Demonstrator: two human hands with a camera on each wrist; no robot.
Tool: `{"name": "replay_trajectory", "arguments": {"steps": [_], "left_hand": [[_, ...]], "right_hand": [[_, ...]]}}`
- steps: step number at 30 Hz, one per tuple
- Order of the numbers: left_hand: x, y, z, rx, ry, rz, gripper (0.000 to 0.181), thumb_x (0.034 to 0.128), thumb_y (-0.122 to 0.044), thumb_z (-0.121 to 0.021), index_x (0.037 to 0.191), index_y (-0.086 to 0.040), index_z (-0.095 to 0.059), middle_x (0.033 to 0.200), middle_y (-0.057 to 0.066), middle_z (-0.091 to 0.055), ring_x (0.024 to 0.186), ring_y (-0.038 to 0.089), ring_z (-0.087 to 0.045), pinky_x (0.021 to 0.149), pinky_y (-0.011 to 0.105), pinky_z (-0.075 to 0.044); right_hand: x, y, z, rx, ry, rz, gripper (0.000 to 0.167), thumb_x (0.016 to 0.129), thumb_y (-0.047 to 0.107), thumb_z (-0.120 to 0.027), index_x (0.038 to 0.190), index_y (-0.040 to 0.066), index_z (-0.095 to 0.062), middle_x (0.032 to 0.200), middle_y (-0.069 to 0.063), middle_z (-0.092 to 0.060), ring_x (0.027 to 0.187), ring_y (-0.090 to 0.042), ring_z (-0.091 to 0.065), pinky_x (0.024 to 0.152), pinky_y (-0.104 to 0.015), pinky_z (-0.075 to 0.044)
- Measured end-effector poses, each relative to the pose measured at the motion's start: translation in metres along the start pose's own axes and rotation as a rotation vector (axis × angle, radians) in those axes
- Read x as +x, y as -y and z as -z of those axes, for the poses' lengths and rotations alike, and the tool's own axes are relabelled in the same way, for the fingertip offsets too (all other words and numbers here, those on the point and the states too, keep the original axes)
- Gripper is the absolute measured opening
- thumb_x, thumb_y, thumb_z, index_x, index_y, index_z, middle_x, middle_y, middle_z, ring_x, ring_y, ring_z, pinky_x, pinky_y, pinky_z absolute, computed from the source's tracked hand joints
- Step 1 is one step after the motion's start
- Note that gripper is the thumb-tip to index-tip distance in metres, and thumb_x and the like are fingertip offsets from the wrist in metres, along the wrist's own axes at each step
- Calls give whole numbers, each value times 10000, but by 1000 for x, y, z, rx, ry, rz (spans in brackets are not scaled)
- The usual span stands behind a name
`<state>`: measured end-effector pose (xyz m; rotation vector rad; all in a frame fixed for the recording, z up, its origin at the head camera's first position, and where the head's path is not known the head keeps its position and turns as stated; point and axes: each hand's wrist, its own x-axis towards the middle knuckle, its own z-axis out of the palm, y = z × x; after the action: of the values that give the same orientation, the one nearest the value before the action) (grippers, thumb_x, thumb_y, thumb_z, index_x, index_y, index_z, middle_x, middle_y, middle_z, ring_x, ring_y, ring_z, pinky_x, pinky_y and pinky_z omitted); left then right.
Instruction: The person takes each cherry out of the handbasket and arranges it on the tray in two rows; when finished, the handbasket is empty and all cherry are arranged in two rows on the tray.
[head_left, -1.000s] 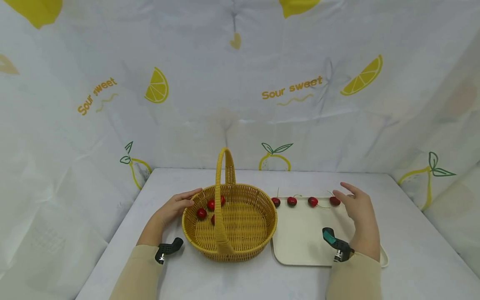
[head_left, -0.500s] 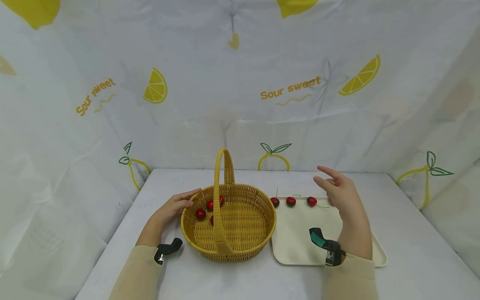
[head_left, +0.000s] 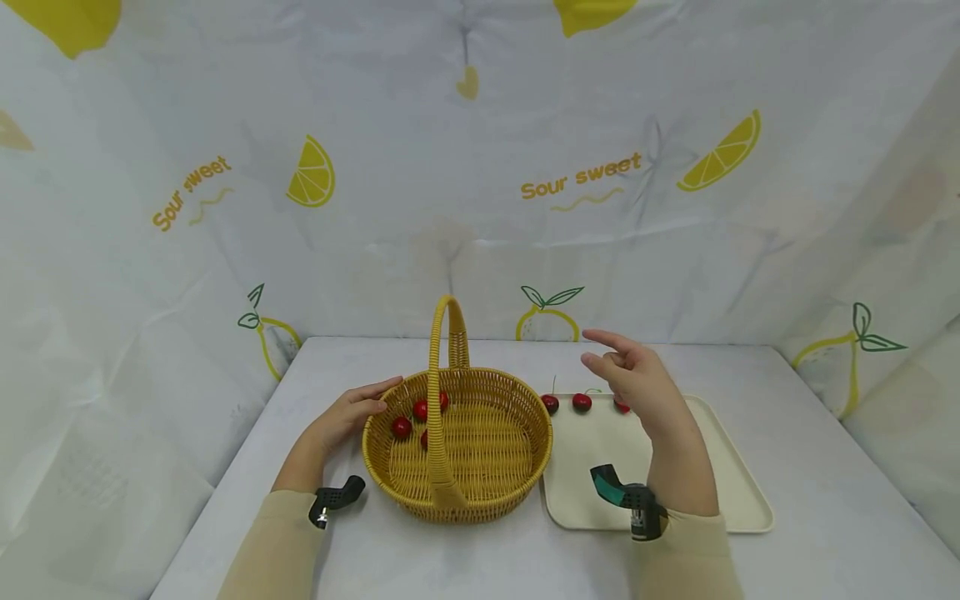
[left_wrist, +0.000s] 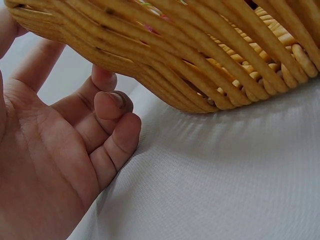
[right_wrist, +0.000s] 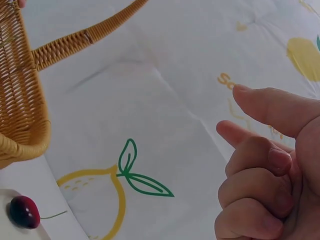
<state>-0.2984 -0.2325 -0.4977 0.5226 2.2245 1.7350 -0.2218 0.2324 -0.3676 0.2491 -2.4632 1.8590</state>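
Observation:
A yellow wicker basket with a tall handle stands on the table. Several cherries lie in its left part. My left hand holds the basket's left rim between thumb and index finger; in the left wrist view the other fingers curl loosely beside the wicker. My right hand hovers over the cream tray's far edge with thumb and index finger stretched out apart. Its other fingers are curled, and nothing shows between them. Cherries with stems line the tray's far edge, one partly covered by the right hand.
The cream tray lies flat to the right of the basket, close beside it. A white cloth printed with lemons hangs behind the table. The basket's handle arches high over its middle.
My right hand has moved left along the tray's far edge, away from the rightmost cherry, which it now hides. The left hand and the basket stay in place.

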Motion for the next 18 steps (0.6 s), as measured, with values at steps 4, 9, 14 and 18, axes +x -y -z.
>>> {"name": "replay_trajectory", "arguments": {"steps": [4, 9, 14, 18], "left_hand": [[0, 0, 0, 2, -4, 14, 564, 988, -210, -559, 1541, -117, -490, 1600, 109, -411, 1523, 362, -246, 1186, 662, -116], [-1, -1, -1, 3, -12, 25, 564, 987, -217, -561, 1538, -121, -494, 1599, 104, -414, 1525, 359, -244, 1185, 666, -105], [0, 0, -1, -3, -9, 24, 567, 984, -220, -568, 1538, -126, -496, 1598, 100, -416, 1528, 355, -237, 1187, 667, -91], [0, 0, -1, -13, -8, 24, 566, 983, -209, -568, 1537, -116, -495, 1599, 106, -413, 1523, 360, -248, 1187, 662, -117]], "right_hand": [[1, 5, -9, 17, 43, 15, 548, 998, 274, -688, 1491, 100, -523, 648, 36, -337, 485, -108, -248, 440, -258, -240], [1, 11, -23, -5, 82, 39, 494, 997, 254, -689, 1454, 112, -568, 694, 7, -344, 563, -120, -292, 535, -269, -297], [2, 14, -40, -10, 125, 47, 471, 993, 240, -696, 1437, 127, -589, 715, -27, -375, 626, -139, -346, 587, -270, -339], [3, 16, -54, -30, 168, 46, 471, 986, 251, -707, 1430, 136, -601, 712, -37, -419, 624, -146, -360, 554, -260, -331]]}}
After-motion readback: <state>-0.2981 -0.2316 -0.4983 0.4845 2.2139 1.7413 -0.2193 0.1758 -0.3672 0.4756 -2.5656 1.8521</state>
